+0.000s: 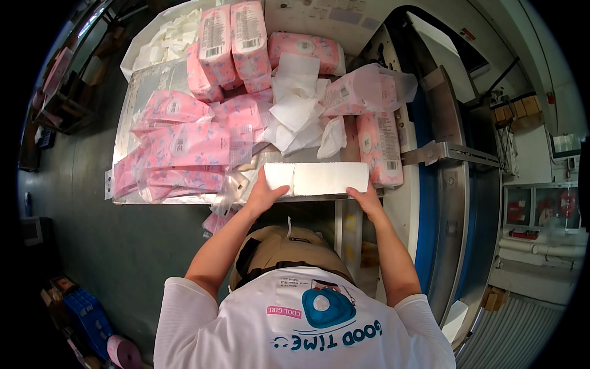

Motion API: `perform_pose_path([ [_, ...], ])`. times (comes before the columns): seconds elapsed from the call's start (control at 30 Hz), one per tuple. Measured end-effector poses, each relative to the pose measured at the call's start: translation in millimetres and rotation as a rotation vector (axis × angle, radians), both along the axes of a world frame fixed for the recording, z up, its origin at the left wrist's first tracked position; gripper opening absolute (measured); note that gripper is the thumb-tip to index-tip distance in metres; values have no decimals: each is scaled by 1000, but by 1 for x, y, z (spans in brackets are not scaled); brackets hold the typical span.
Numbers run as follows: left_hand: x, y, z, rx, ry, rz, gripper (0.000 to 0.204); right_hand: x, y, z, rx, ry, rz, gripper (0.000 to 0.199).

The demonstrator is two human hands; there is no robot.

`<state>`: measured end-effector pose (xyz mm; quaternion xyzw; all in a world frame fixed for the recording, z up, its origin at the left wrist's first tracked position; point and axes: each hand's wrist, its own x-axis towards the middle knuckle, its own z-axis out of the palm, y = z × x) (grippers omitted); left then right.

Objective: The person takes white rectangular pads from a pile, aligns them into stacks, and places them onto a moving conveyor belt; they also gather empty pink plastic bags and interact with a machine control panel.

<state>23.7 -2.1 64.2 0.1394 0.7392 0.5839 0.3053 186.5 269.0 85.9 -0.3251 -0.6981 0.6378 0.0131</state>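
A long white stack of folded tissues point(329, 178) lies level between my two hands at the near edge of the metal worktable point(132, 117). A seam or gap divides it near its left end. My left hand point(265, 192) grips that end, thumb on the near face. At the other end my right hand point(365, 198) closes on the corner, thumb also on the near face. Flat pink printed plastic bags point(190, 144) are heaped to the left. Just beyond the stack lie loose crumpled white tissues point(298, 111).
Filled pink tissue packs point(215, 43) stand at the back; another pink pack point(378, 147) lies at the right. A clear plastic bag point(161, 43) of white scraps sits back left. Along the right runs a machine with a blue belt point(424, 227) and a metal bracket point(452, 152).
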Motion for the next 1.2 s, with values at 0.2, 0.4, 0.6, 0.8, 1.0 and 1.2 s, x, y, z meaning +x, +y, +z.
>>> perform_pose_path([
  [0.2, 18, 32, -10, -63, 72, 124, 82, -9, 26, 0, 390, -8, 3, 66],
  [0.4, 25, 53, -3, -131, 113, 180, 79, -31, -23, 41, 1308, -97, 99, 66],
  [0.6, 18, 54, -5, -132, 117, 111, 80, -69, -88, 38, 1084, -31, 441, 63],
  [0.8, 18, 49, -12, -106, 96, 110, 82, -65, -75, 22, 1027, 5, 485, 63],
  [1.0, 15, 49, -10, -133, 102, 88, 82, -64, -66, 26, 1010, 22, 537, 60],
  [1.2, 13, 49, -10, -128, 91, 80, 83, -63, -64, 24, 998, 52, 536, 60],
])
